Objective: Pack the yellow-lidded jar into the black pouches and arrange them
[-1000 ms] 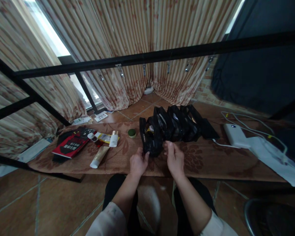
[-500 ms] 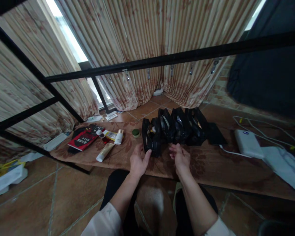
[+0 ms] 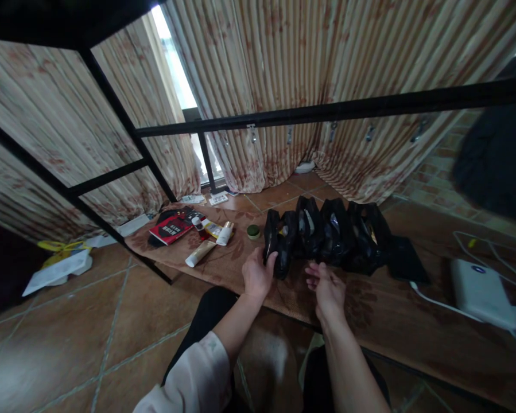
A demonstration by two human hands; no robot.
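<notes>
A row of black pouches with open tops stands on the cloth-covered bench, small items showing inside. At the left end of the row, my left hand [image 3: 258, 275] grips the near left corner of one black pouch [image 3: 282, 252], its thumb over the front and its fingers along the side. My right hand [image 3: 329, 288] hovers just in front of the neighbouring pouches [image 3: 333, 241], fingers loosely apart and holding nothing. A small jar with a green lid [image 3: 253, 231] sits left of the gripped pouch.
Left on the bench [image 3: 232, 267] lie a gold tube [image 3: 200, 253], a white bottle [image 3: 225, 233], a small red bottle [image 3: 200, 228] and a red book [image 3: 171, 228]. To the right are a black flat object [image 3: 407, 261] and a white power bank [image 3: 482, 292] with cables. A black metal bar [image 3: 318, 110] crosses above.
The view has turned left, so the bench and pouches appear farther right. My left hand stays at the leftmost pouch, whose top looks spread wider. My right hand remains near the pouches.
</notes>
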